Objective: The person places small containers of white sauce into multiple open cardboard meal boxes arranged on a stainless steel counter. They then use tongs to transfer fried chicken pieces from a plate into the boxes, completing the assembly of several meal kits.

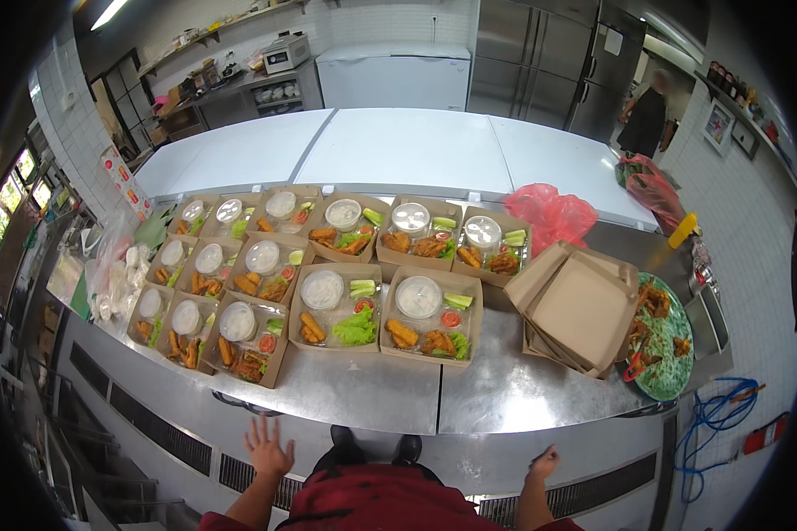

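My left hand hangs in front of the steel table's near edge, palm down, fingers spread and nothing in it. My right hand is further right, also off the table, with its fingers curled in; whatever they may hold is hidden. Several open cardboard meal boxes stand in rows on the steel table. Most contain a lidded round tub, fried pieces, cucumber sticks, a small red cup and lettuce. One front box shows a larger lettuce leaf. Neither hand touches a box.
A stack of cardboard boxes leans at the right, beside a green platter of fried pieces and shreds. Pink plastic bags lie behind. White chest freezers stand beyond the table. A person stands at the back right.
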The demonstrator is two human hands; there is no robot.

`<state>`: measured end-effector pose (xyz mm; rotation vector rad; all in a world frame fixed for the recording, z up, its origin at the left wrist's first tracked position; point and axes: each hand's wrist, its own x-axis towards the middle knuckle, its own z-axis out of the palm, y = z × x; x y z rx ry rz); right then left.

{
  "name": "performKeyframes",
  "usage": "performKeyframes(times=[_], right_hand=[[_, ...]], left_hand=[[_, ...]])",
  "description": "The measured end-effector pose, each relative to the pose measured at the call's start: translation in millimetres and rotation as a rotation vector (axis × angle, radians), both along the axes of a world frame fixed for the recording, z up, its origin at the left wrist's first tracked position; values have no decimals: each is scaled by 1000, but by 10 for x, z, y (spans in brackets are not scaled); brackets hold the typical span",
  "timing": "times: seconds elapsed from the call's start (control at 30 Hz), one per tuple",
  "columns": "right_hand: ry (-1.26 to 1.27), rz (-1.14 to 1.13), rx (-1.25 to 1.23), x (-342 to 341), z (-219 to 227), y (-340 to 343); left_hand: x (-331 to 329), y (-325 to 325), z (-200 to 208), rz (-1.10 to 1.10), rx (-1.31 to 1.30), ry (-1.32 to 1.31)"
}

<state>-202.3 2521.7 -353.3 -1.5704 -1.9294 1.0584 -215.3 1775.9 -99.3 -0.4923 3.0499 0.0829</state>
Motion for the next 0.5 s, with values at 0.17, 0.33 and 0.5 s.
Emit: performKeyframes(times=[0.17, 0.33, 0.5], right_hand=[[-316, 549, -791, -63, 678, -1412], [-384, 1350, -728, -389, 1288, -2576], [208, 1858, -346, -771, 3224, -4420]], left_hand=[[413, -926, -698, 829, 520, -262], [22, -812, -1206, 842, 1217, -12], [-330, -84, -131, 677, 1783, -72]])
